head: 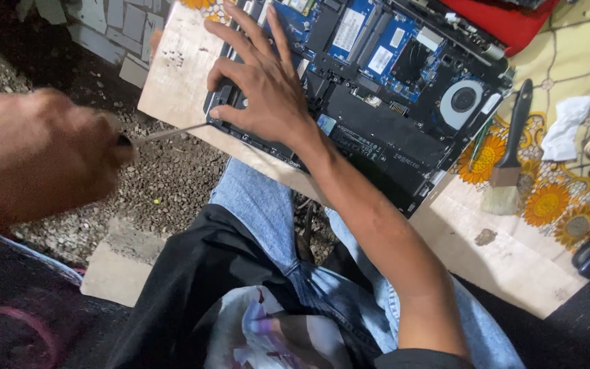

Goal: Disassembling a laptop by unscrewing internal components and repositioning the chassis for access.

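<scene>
I press my right hand (264, 85), fingers spread flat, on the opened black laptop with exposed blue circuit boards (390, 82), rigid but fragile, gripping nothing; I brace at its frame edge; my blurred left hand (42, 160) clenches a thin metal-shafted screwdriver (172, 131).

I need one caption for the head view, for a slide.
Right hand steadies an opened laptop; left hand holds a thin tool.

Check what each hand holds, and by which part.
Left hand grips a thin metal tool at its handle end. Right hand holds nothing, resting flat on the opened laptop.

Pale wooden board (513, 263) bearing opened laptop (390, 89), paintbrush (510, 154), perhaps a flowered cloth (554, 198).
</scene>
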